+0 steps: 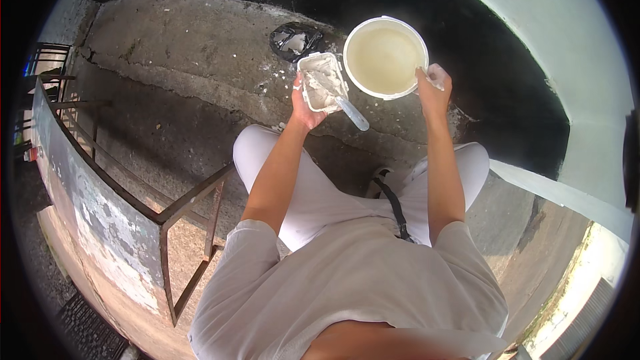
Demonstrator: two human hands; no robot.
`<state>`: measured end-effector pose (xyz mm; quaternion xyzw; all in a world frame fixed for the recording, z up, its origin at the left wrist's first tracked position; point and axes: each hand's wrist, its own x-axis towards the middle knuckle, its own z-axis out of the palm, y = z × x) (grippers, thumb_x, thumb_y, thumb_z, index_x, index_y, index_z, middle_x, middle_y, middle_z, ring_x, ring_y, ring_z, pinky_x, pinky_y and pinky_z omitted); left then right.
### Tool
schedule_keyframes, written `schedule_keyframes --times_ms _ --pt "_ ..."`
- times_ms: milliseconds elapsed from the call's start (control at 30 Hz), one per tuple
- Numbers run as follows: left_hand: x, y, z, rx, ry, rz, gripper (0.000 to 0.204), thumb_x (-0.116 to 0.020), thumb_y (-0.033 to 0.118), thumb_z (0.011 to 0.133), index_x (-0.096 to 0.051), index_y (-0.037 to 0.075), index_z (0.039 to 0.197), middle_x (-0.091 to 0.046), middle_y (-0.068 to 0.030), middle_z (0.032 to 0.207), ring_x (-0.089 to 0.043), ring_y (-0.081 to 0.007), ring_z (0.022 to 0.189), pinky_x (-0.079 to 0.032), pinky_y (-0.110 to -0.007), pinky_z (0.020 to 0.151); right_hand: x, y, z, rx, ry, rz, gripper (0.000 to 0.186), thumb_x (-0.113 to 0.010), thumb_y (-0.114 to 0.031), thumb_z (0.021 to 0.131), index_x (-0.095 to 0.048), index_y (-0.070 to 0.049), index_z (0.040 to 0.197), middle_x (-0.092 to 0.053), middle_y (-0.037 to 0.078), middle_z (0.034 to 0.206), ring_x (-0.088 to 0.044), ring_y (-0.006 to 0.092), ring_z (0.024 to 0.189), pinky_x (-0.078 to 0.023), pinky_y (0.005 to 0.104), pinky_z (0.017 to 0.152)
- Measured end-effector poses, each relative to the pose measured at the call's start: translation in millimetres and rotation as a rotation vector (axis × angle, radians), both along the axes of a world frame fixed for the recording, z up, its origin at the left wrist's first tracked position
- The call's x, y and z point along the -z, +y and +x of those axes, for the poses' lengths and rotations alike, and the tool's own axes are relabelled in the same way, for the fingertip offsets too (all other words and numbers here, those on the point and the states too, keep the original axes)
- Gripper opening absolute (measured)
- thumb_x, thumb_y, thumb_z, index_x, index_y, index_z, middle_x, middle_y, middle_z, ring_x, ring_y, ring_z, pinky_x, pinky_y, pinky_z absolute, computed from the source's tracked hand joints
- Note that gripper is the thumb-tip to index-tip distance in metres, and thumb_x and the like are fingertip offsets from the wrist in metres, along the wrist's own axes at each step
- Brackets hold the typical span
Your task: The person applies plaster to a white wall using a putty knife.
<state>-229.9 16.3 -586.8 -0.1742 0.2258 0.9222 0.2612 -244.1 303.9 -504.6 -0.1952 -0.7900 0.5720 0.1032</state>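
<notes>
My left hand (304, 108) is closed around the side of a square white tub (302, 83). Thick off-white paste (319, 98) fills much of it. A putty knife (353, 115) with a clear handle rests in the paste, its handle sticking out over the tub's near right corner. My right hand (435, 88) grips the right rim of a round white bucket (347, 60). Cloudy, pale yellowish liquid (383, 60) seems to lie inside the bucket. Whitish smears mark the fingers of my right hand. The bucket is just right of the tub.
Behind the tub, an open black plastic bag (293, 41) holds whitish material. White crumbs dot the cracked concrete floor (180, 47). A black-painted wall band (507, 93) curves along the far and right sides. At left stands a metal railing (193, 197) with a peeling panel (100, 213).
</notes>
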Motion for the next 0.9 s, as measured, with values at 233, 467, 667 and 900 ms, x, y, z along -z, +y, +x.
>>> schedule_keyframes --times_ms 233,467,667,900 --pt "-5.6 18.6 -5.3 -0.002 -0.035 -0.018 0.089 -0.040 0.083 0.084 -0.047 0.019 0.145 -0.058 -0.0075 0.137 -0.059 -0.0314 0.118 -0.053 -0.054 0.084 -15.5 -17.2 -1.8 0.032 0.077 0.443 0.030 -0.079 -0.016 0.075 -0.054 -0.002 0.068 -0.057 0.010 0.061 -0.053 0.0171 0.056 -0.047 0.0340 0.059" --pt "-4.3 31.2 -11.0 0.002 0.016 -0.009 0.090 -0.039 0.083 0.085 -0.043 0.019 0.148 -0.053 -0.0085 0.143 -0.057 -0.0323 0.123 -0.051 -0.056 0.092 -57.0 -42.8 6.2 0.040 0.120 0.568 0.029 -0.081 -0.017 0.073 -0.055 -0.003 0.071 -0.060 0.011 0.061 -0.058 0.0262 0.053 -0.049 0.0359 0.059" --pt "-5.1 33.6 -12.7 0.023 0.049 0.043 0.088 -0.038 0.079 0.088 -0.039 0.018 0.150 -0.051 -0.0102 0.146 -0.054 -0.0350 0.128 -0.050 -0.060 0.096 -67.4 -44.1 10.5 0.020 0.102 0.629 0.029 -0.080 -0.016 0.071 -0.055 -0.001 0.072 -0.060 0.014 0.066 -0.061 0.0327 0.058 -0.049 0.0381 0.060" --pt "1.5 37.3 -12.2 0.037 0.014 0.026 0.085 -0.039 0.078 0.089 -0.041 0.017 0.149 -0.054 -0.0107 0.143 -0.057 -0.0351 0.124 -0.052 -0.060 0.092 -79.2 -54.2 15.3 -0.017 0.139 0.701 0.029 -0.080 -0.017 0.071 -0.056 0.000 0.072 -0.061 0.017 0.072 -0.062 0.0384 0.063 -0.050 0.0413 0.061"
